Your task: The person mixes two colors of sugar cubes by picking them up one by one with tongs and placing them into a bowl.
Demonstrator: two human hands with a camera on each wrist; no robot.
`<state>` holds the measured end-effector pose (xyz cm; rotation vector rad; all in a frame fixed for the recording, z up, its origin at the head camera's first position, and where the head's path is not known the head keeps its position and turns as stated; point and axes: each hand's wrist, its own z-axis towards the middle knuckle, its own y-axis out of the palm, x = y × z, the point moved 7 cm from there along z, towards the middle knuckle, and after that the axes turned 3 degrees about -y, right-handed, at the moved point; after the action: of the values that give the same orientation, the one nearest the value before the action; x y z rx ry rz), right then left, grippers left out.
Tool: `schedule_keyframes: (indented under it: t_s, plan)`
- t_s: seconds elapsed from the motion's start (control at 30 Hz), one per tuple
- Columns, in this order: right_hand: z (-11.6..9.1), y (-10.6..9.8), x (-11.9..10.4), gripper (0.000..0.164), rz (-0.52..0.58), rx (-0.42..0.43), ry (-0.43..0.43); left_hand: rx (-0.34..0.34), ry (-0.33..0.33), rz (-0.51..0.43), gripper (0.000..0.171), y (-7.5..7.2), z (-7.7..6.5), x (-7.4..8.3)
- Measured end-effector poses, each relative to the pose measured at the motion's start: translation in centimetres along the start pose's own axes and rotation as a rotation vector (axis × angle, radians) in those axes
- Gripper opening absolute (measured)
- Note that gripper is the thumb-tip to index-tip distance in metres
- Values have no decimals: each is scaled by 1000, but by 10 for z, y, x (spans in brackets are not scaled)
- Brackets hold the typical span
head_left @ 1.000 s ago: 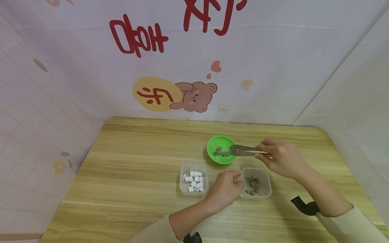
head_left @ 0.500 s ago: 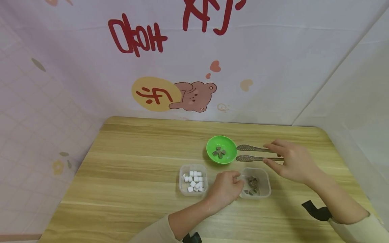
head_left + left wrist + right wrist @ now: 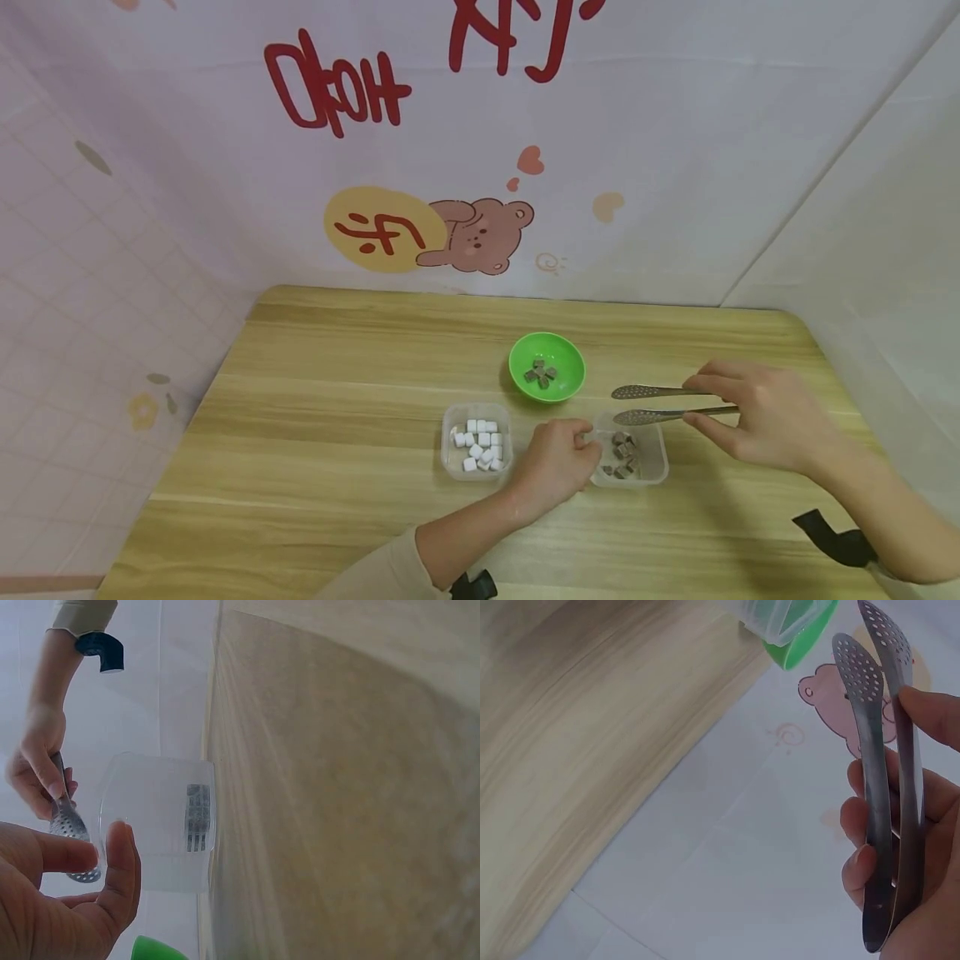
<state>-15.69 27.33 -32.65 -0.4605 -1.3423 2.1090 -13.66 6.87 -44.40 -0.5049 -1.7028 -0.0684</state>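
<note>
My right hand holds a pair of perforated metal tongs by the arms. Their tips are spread apart with nothing between them, over the far part of a clear plastic container. Inside that container lie several brown cubes. At its left side, my left hand pinches the rim between thumb and finger, as the left wrist view shows from the side. Behind the containers stands a green bowl with several brown cubes at its bottom.
To the left of my left hand, a second clear container holds several white cubes. Everything stands on a wood-grain table. A white printed cloth hangs behind the table's far edge.
From above the green bowl, the tongs have moved right and toward me, to over the brown cubes' container, and their tips have spread. My left hand stays in place.
</note>
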Motion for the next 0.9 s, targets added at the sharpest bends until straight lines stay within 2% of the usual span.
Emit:
schedule_keyframes:
  t_s: [0.43,0.73,0.9]
  plan:
    - [6,13,-25,29,-58,-166,-171,10,43,18,37,-3,0,2]
    - [12,23,-38,28,-57,-266,-244,-1,32,17,38,-2,-1,2]
    - [15,29,-41,29,-56,-295,-283,-8,29,19,38,-2,-1,2]
